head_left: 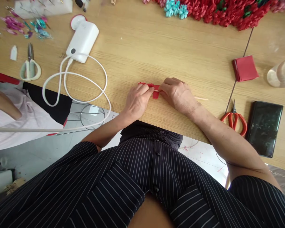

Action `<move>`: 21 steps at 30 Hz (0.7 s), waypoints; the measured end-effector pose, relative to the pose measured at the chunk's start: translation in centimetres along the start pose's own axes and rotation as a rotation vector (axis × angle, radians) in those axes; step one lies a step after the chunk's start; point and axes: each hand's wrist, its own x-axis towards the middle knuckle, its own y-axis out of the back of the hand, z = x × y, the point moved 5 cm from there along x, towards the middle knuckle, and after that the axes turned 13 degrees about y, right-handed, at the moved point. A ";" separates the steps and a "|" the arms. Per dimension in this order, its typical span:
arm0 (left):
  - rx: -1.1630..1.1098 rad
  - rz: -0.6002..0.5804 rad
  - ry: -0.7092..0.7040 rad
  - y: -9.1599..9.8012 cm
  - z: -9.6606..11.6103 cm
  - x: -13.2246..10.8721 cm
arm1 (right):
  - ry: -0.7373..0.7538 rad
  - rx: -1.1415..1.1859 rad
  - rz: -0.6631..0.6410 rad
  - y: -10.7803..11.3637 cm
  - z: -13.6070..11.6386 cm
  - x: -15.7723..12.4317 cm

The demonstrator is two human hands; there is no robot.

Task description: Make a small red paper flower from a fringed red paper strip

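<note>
My left hand [137, 99] and my right hand [178, 95] rest close together on the wooden table [137, 53]. Between them they pinch a strip of red crepe paper [155, 91], its fringed, curled part [146, 84] toward my left hand. A thin wooden stick [200, 98] runs through my right hand's grip, its tip showing past the heel of that hand. The stick's other end lies against the red paper, partly hidden by my fingers.
A stack of red paper squares [245, 68], red-handled scissors [234, 120] and a black phone [263, 129] lie to the right. White-handled scissors [30, 65], a white device [82, 41] with its looped cable, and red paper flowers [223, 12] surround the work. A co-worker's striped sleeve [21, 114] shows at left.
</note>
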 end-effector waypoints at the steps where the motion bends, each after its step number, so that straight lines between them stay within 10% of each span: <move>1: -0.017 0.025 -0.011 0.1 0.0 -0.1 | -0.006 0.012 0.004 0.0 0.1 0.0; 21: 0.012 0.002 -0.017 -0.4 0.6 0.2 | -0.040 0.041 0.025 0.2 0.6 0.2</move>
